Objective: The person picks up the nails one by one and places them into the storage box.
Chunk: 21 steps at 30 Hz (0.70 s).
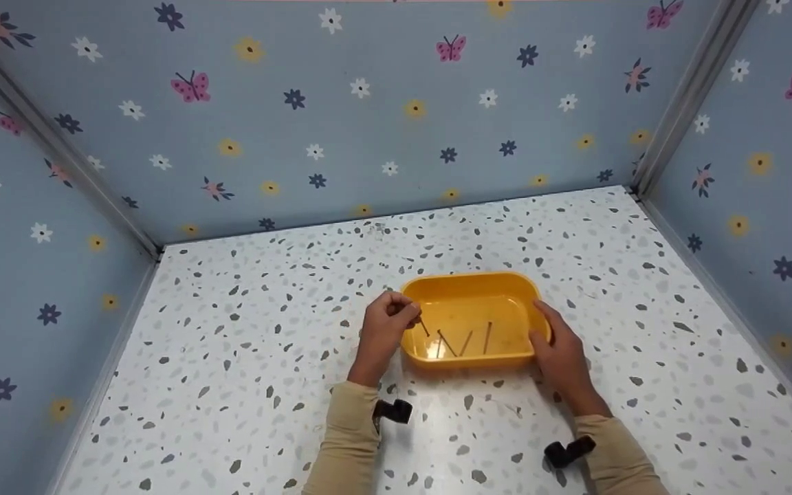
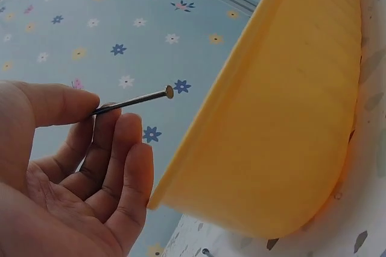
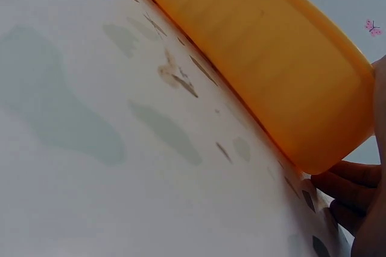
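My left hand [image 1: 386,330] pinches a nail [image 2: 142,99] between thumb and fingertips, over the left end of a yellow plastic tray [image 1: 468,280]. In the left wrist view the nail's flat round head points away from the fingers, toward the tray's rim. Several more nails [image 1: 487,338] lie loose on the tray's floor, near its front wall. My right hand [image 1: 564,354] grips the tray's right end, the thumb at the rim and the fingers along the outside. From the right wrist, the fingers [image 3: 347,187] show low against the tray's wall, close to the tabletop.
The tray stands on a white speckled tabletop [image 1: 265,330]. Blue panels with flowers and butterflies [image 1: 382,103] close it in at the back and both sides, with metal posts [image 1: 685,96] at the corners. Both wrists carry a black strap mount [image 1: 394,411].
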### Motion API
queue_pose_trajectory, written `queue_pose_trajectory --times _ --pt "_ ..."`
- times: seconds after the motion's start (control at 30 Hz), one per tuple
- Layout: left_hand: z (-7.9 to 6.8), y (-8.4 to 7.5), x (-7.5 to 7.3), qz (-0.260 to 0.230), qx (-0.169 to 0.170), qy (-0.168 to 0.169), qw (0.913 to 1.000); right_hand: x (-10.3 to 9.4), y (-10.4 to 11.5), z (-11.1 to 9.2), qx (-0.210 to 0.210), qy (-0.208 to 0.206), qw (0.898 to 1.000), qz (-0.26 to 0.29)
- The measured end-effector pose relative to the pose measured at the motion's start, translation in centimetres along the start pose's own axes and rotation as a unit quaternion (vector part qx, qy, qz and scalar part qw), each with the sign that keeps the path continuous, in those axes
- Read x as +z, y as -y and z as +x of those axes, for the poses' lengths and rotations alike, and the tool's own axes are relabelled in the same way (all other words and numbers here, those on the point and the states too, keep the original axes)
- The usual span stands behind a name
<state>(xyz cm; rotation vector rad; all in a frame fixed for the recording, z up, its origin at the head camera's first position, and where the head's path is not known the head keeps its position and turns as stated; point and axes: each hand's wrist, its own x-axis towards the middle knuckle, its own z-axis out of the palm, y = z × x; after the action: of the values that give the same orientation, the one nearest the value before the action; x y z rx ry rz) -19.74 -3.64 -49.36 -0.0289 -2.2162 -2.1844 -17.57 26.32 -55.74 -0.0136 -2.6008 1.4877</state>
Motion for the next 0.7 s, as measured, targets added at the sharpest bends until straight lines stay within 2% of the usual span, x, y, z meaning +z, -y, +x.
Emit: queue_pose_trajectory --times 0.2,0.37,0.6,0.7 --pt "-0.4 -0.1 1.0 0.094 0.030 -0.007 0.9951 0.1 0.0 0.1 -0.001 -0.003 1.000 0.005" --pt "-0.5 0.0 2.2 0.137 0.047 -0.006 0.9895 0.1 0.0 0.1 0.004 -0.001 1.000 0.004" --pt "-0.9 0.1 4.0 0.178 0.068 0.040 0.9808 -0.1 0.2 0.0 0.011 0.000 1.000 0.003" --pt "-1.1 0.2 4.5 0.204 0.074 0.057 0.9745 0.0 0.3 0.0 0.015 0.003 1.000 0.000"
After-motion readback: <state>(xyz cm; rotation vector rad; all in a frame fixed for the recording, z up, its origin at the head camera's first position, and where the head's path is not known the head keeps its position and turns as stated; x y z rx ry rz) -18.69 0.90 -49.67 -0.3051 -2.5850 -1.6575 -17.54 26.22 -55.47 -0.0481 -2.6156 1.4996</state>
